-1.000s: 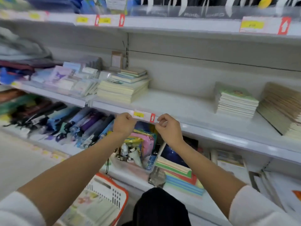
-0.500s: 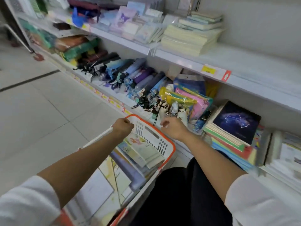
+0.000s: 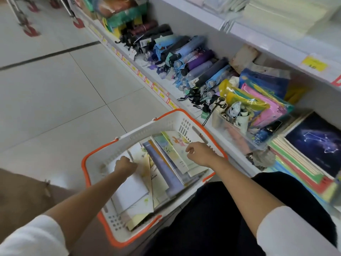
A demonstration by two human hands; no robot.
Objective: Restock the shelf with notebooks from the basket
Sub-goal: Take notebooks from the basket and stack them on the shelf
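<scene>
A white basket with an orange rim (image 3: 84, 163) stands on the floor in front of me, holding several pastel notebooks (image 3: 166, 172) on edge and leaning. My left hand (image 3: 125, 164) is inside it, fingers closed at the top edge of a white notebook (image 3: 129, 187). My right hand (image 3: 201, 153) rests with curled fingers on a pale illustrated notebook (image 3: 177, 145) near the basket's right wall; whether it grips is unclear. The white shelf (image 3: 276, 43) runs along the right, with pale notebooks (image 3: 287, 13) on the upper level and a stack topped by a dark constellation cover (image 3: 317, 143) lower down.
Folded umbrellas (image 3: 193, 60) fill the lower shelf beyond the basket. A clear bin of coloured pouches (image 3: 258, 106) sits between them and the notebook stack. Tiled floor (image 3: 55, 89) spreads to the left. My black-clad leg (image 3: 212, 218) is beside the basket.
My view has dropped from the upper shelf's price strip to the basket. Both hands came down from the shelf edge and now reach into the basket among the notebooks.
</scene>
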